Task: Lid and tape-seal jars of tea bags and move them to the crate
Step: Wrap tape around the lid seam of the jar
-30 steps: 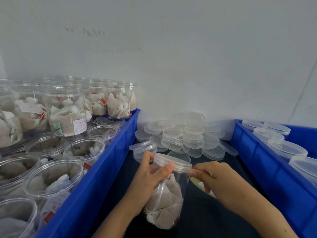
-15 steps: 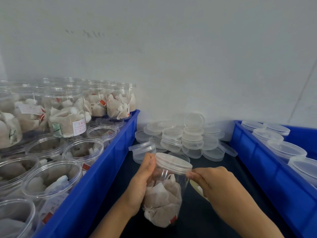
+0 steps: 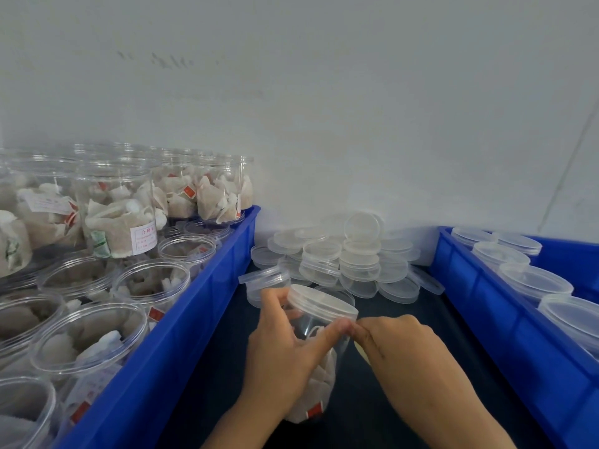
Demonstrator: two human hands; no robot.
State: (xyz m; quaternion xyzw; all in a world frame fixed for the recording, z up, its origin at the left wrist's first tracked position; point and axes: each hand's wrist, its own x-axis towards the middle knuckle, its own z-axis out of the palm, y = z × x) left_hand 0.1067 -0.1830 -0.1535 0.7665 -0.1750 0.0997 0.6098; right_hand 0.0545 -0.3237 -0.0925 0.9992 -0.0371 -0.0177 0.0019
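Jar (image 3: 319,377) of tea bags (image 3: 316,396) tilted over the dark table (image 3: 389,413), between two blue crates. Lid (image 3: 321,301) seated on top. Left hand (image 3: 285,348) wrapped round the jar's left side, fingers curled behind, thumb laid across the front just below the lid. Right hand (image 3: 402,341) just right of the jar, fingertips pinched at the lid's rim, touching the left thumb; whether tape is held, cannot tell. Left crate (image 3: 181,325) packed with open jars (image 3: 152,283). Right crate (image 3: 505,322) holding lidded jars (image 3: 534,283). Loose lids (image 3: 356,254) heaped behind, by the wall.
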